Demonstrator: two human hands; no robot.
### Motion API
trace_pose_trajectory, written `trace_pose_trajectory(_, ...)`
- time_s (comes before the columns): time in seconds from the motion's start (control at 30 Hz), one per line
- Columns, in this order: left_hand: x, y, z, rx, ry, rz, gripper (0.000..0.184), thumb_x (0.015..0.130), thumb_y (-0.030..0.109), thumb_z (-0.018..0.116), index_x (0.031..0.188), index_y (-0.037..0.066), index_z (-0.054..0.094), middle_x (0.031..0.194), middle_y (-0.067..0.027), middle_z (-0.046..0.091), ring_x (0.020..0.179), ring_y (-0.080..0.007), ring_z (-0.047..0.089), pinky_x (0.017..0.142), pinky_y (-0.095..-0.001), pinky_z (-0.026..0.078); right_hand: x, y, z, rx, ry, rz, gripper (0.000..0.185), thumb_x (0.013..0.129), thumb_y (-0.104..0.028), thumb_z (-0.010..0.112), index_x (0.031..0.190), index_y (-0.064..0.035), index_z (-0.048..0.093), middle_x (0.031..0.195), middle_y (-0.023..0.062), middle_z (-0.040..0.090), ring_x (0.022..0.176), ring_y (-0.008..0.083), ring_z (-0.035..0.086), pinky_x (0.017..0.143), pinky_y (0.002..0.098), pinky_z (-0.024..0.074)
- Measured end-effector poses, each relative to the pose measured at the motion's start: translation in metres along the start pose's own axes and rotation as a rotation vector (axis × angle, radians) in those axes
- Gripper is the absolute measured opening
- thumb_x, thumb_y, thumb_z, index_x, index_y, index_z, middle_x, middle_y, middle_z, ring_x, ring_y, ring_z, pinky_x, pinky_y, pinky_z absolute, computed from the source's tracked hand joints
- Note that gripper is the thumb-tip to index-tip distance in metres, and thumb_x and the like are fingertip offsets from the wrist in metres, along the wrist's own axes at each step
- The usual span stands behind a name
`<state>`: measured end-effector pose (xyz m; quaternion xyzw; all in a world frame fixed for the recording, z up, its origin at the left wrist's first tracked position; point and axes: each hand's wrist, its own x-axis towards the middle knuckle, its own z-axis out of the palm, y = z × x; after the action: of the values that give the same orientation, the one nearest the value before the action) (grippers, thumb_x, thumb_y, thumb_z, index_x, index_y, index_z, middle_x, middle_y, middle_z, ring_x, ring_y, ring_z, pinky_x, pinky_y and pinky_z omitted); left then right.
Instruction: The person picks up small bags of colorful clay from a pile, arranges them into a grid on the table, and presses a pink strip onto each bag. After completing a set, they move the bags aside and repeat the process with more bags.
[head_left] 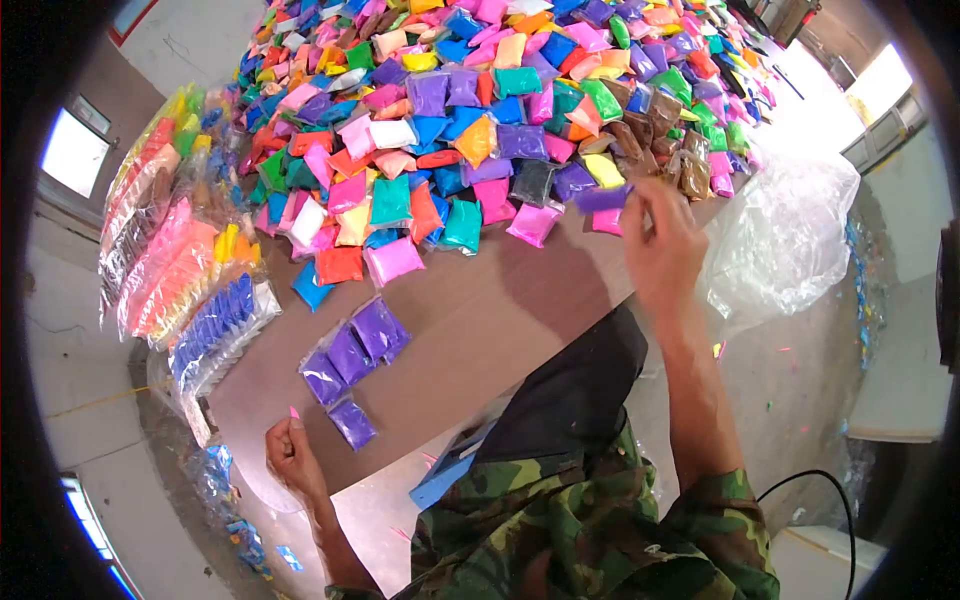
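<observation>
My right hand (662,240) is raised over the near edge of the pile, pinching a small purple packet (603,198) that is blurred by motion. On the brown table (470,330) several purple packets (350,352) in clear plastic lie together in a staggered group. Just left of this group, by the table's near-left edge, my left hand (290,458) is closed. A tiny pink piece (294,412) shows at its fingertips; what it is I cannot make out.
A large heap of multicoloured packets (495,140) covers the far side. Clear bags of sorted packets (190,270) stand at the left edge. A crumpled clear plastic bag (790,235) sits at the right. A black cable (835,490) curves at lower right.
</observation>
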<state>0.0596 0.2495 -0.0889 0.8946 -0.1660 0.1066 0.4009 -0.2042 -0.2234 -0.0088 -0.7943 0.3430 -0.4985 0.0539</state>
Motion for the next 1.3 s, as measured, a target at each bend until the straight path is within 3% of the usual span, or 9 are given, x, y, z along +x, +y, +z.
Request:
trace_pose_trajectory(0.3,0.001,0.003,0.002,0.112,0.043,0.093,0.012,0.103,0.016,0.075,0.101,0.005,0.075,0.073,0.0034,0.059,0.064,-0.0061,0.047,0.057,-0.0297,0.039,-0.063,-0.065,0.026,0.265,-0.210,-0.040,0.016,0.091,-0.004,0.074,0.104,-0.0071,0.064,0.099,0.0125,0.070,0.085,0.0354,0.072,0.071,0.0468,0.0600)
trace_pose_trajectory(0.4,0.001,0.006,0.000,0.106,0.016,0.036,0.014,0.103,0.018,0.076,0.101,0.004,0.075,0.074,0.0031,0.058,0.064,-0.0058,0.046,0.058,-0.0294,0.039,-0.083,-0.070,0.025,0.448,-0.468,-0.231,0.015,0.089,-0.003,0.072,0.102,-0.0074,0.066,0.106,0.0104,0.072,0.096,0.0334,0.073,0.080,0.0447,0.0614)
trace_pose_trajectory(0.5,0.001,0.012,0.000,0.084,0.010,0.040,0.016,0.104,0.019,0.076,0.102,0.003,0.075,0.074,0.0034,0.058,0.065,-0.0055,0.046,0.058,-0.0285,0.040,-0.094,-0.047,0.027,0.448,-0.526,-0.436,0.015,0.086,-0.003,0.071,0.100,-0.0075,0.068,0.114,0.0079,0.073,0.107,0.0304,0.073,0.090,0.0434,0.0599)
trace_pose_trajectory(0.6,0.002,0.007,-0.001,0.032,-0.016,-0.055,0.027,0.103,0.031,0.080,0.100,0.006,0.075,0.077,0.0049,0.059,0.068,-0.0064,0.048,0.061,-0.0278,0.039,-0.092,-0.030,0.020,0.390,-0.575,-0.447,0.018,0.084,-0.004,0.073,0.102,-0.0075,0.071,0.119,0.0063,0.074,0.115,0.0283,0.072,0.095,0.0426,0.0578)
trace_pose_trajectory(0.8,0.001,0.020,-0.002,0.061,-0.021,-0.074,0.025,0.104,0.030,0.078,0.101,0.006,0.076,0.083,0.0027,0.065,0.074,-0.0072,0.055,0.067,-0.0269,0.046,-0.090,-0.066,0.002,0.335,-0.517,-0.316,0.035,0.085,-0.015,0.078,0.119,-0.0077,0.073,0.130,0.0091,0.070,0.117,0.0307,0.070,0.100,0.0461,0.0546)
trace_pose_trajectory(0.93,0.001,0.003,0.000,0.009,-0.005,0.009,0.025,0.104,0.029,0.077,0.103,0.005,0.077,0.092,-0.0007,0.069,0.079,-0.0101,0.059,0.072,-0.0288,0.049,-0.111,-0.107,-0.002,0.253,-0.605,-0.286,0.047,0.092,-0.025,0.079,0.132,-0.0029,0.067,0.141,0.0181,0.061,0.131,0.0372,0.061,0.108,0.0512,0.0491)
trace_pose_trajectory(1.03,0.001,0.027,-0.006,0.091,-0.070,-0.118,0.025,0.103,0.028,0.077,0.104,0.003,0.076,0.091,-0.0027,0.069,0.082,-0.0127,0.061,0.077,-0.0306,0.052,-0.120,-0.107,0.003,0.220,-0.567,-0.273,0.048,0.092,-0.028,0.080,0.131,-0.0023,0.067,0.142,0.0191,0.060,0.131,0.0379,0.060,0.110,0.0521,0.0479)
trace_pose_trajectory(1.13,-0.001,0.028,0.003,0.066,0.015,0.012,0.016,0.105,0.019,0.075,0.103,0.003,0.075,0.075,0.0037,0.060,0.068,-0.0061,0.050,0.062,-0.0282,0.044,-0.119,-0.104,0.001,0.222,-0.578,-0.284,0.049,0.091,-0.028,0.080,0.131,-0.0026,0.068,0.142,0.0189,0.061,0.131,0.0379,0.061,0.111,0.0522,0.0469)
trace_pose_trajectory(1.3,0.003,-0.004,0.007,-0.042,0.035,0.180,0.015,0.105,0.017,0.076,0.104,0.002,0.074,0.078,0.0006,0.064,0.068,-0.0067,0.054,0.060,-0.0280,0.045,-0.112,-0.116,-0.006,0.142,-0.613,-0.291,0.061,0.086,-0.033,0.083,0.138,-0.0065,0.066,0.144,0.0180,0.062,0.134,0.0390,0.058,0.113,0.0569,0.0443)
